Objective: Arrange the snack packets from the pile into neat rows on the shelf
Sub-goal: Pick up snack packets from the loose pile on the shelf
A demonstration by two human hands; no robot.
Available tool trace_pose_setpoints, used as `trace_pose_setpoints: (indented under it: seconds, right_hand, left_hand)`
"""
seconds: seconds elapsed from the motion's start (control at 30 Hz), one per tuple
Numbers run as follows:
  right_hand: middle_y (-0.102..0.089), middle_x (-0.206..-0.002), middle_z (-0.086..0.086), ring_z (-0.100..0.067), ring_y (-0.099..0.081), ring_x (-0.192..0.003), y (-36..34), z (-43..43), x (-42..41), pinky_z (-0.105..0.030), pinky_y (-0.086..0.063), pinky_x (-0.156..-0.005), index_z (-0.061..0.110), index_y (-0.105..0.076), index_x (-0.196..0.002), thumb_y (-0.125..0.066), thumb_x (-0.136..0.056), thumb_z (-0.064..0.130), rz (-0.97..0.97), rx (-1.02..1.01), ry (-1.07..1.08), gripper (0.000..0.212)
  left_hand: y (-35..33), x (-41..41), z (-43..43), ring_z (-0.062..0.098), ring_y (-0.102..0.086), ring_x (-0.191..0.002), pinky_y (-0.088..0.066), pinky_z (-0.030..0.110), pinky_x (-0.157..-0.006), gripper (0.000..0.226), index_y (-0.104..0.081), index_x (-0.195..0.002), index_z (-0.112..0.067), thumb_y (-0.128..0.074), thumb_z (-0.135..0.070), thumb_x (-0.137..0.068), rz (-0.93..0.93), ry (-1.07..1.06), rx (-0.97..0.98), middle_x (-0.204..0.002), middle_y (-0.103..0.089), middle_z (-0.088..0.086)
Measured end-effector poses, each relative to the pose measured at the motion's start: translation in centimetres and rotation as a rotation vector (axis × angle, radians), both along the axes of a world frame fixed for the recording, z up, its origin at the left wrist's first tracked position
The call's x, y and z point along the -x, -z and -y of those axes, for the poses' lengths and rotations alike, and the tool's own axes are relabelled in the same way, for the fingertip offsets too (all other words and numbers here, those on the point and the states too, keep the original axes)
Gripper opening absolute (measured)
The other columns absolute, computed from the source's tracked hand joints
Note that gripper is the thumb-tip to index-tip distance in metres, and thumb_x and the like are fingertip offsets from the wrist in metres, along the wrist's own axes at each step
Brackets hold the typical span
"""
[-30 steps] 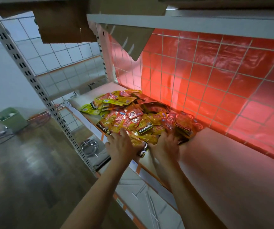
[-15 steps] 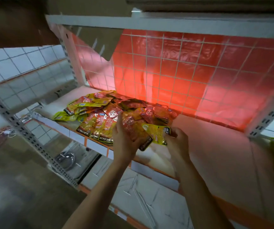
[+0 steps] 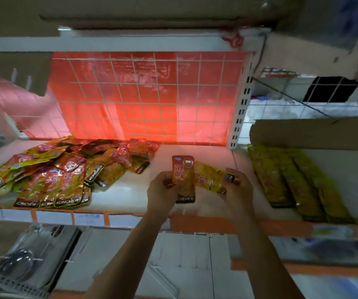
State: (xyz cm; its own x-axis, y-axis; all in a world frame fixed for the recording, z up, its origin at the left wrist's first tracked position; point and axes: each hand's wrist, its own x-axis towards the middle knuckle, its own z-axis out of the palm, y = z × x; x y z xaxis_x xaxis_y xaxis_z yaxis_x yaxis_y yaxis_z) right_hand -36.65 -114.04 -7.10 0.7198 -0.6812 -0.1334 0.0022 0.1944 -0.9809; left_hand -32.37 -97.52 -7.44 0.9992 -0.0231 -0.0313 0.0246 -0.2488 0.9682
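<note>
Both hands hold snack packets over the bare middle of the shelf. The left hand has its grip closed on an upright packet; the right hand has its grip closed on a second packet lying tilted, the two overlapping between the hands. To do this step well, I would square the two edges together, label ends the same way, before setting them down, then lay them flat with the long side running front to back.

Well to the left of the left hand sits the loose pile, still large. To the right of the right hand, rows of packets already lie neat. A cardboard piece overhangs those rows and could crowd a reach toward the back.
</note>
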Motion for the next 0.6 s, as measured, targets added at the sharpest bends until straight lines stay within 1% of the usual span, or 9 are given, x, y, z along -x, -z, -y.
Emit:
trace_pose_setpoints:
  seconds: [0.1,0.2,0.27,0.33,0.4,0.47,0.53,0.57,0.6]
  right_hand:
    - [-0.061,-0.096,-0.015,-0.028,-0.060,-0.082,0.2,2.6,1.2,-0.036,-0.047,-0.065,0.020,-0.060,-0.089,-0.056,-0.078,-0.014,-0.001,-0.103,0.042,0.035]
    - [-0.060,-0.093,-0.016,-0.026,-0.059,-0.077,0.2,5.1,2.5,-0.032,-0.045,-0.063,0.016,-0.057,-0.088,-0.059,-0.079,-0.013,0.015,-0.198,0.026,0.030]
    - [-0.061,-0.099,-0.016,-0.028,-0.060,-0.080,0.2,7.0,3.3,-0.033,-0.046,-0.065,0.011,-0.061,-0.099,-0.059,-0.079,-0.013,0.039,-0.216,0.014,0.031]
    - [-0.066,-0.105,-0.016,-0.031,-0.064,-0.090,0.2,9.1,4.1,-0.035,-0.048,-0.071,0.005,-0.062,-0.117,-0.060,-0.081,-0.009,0.032,-0.183,-0.016,0.039]
    - [-0.071,-0.095,-0.009,-0.024,-0.067,-0.083,0.3,11.2,4.9,-0.030,-0.049,-0.065,0.008,-0.066,-0.117,-0.062,-0.083,-0.001,0.025,-0.160,-0.052,0.036]
    - [-0.070,-0.092,-0.009,-0.023,-0.060,-0.074,0.5,12.8,5.4,-0.027,-0.043,-0.058,0.012,-0.066,-0.118,-0.059,-0.082,-0.001,-0.013,-0.182,-0.065,0.039]
    - [-0.066,-0.107,-0.014,-0.025,-0.055,-0.079,0.7,13.9,5.8,-0.034,-0.042,-0.062,0.016,-0.064,-0.119,-0.055,-0.082,-0.004,-0.010,-0.193,-0.083,0.043]
    - [-0.065,-0.114,-0.014,-0.028,-0.058,-0.085,0.7,14.2,6.0,-0.037,-0.046,-0.067,0.016,-0.064,-0.119,-0.054,-0.083,-0.006,0.021,-0.170,-0.099,0.043]
    - [-0.064,-0.118,-0.012,-0.029,-0.062,-0.093,0.6,14.6,6.3,-0.039,-0.051,-0.072,0.016,-0.064,-0.118,-0.053,-0.084,-0.007,0.053,-0.131,-0.121,0.042]
  left_hand:
    - [-0.1,0.2,2.9,0.021,-0.067,-0.087,-0.055,0.039,-0.084,0.028,-0.061,-0.098,-0.016,-0.075,-0.008,-0.075,-0.058,0.024,0.035,-0.101,-0.072,0.007]
    - [-0.6,1.1,6.1,0.023,-0.067,-0.083,-0.056,0.042,-0.081,0.031,-0.062,-0.088,-0.020,-0.074,-0.014,-0.060,-0.103,0.059,0.165,-0.094,-0.071,0.007]
    - [-0.8,1.8,8.3,0.028,-0.068,-0.084,-0.056,0.044,-0.082,0.032,-0.065,-0.086,-0.020,-0.067,-0.014,-0.054,-0.141,0.075,0.251,-0.093,-0.072,0.011]
    - [-0.8,2.4,10.5,0.033,-0.069,-0.086,-0.056,0.048,-0.083,0.029,-0.067,-0.085,-0.017,-0.069,-0.004,-0.059,-0.175,0.082,0.324,-0.091,-0.072,0.013]
    - [-0.7,3.1,12.5,0.037,-0.068,-0.089,-0.054,0.051,-0.085,0.029,-0.067,-0.087,-0.012,-0.069,0.007,-0.066,-0.220,0.100,0.397,-0.091,-0.072,0.013]
    - [-0.6,4.0,14.4,0.036,-0.068,-0.087,-0.056,0.048,-0.078,0.028,-0.066,-0.092,-0.008,-0.065,0.011,-0.072,-0.286,0.159,0.501,-0.092,-0.071,0.015]
    - [-1.0,5.0,16.3,0.030,-0.070,-0.079,-0.058,0.040,-0.064,0.026,-0.065,-0.096,-0.007,-0.058,0.013,-0.079,-0.341,0.250,0.582,-0.091,-0.072,0.015]
    - [-1.1,5.5,17.2,0.029,-0.071,-0.076,-0.058,0.038,-0.060,0.026,-0.065,-0.096,-0.007,-0.057,0.012,-0.081,-0.354,0.284,0.604,-0.089,-0.072,0.015]
    - [-1.1,5.9,18.2,0.029,-0.071,-0.076,-0.058,0.038,-0.061,0.025,-0.066,-0.095,-0.008,-0.056,0.011,-0.082,-0.358,0.306,0.616,-0.089,-0.072,0.015]
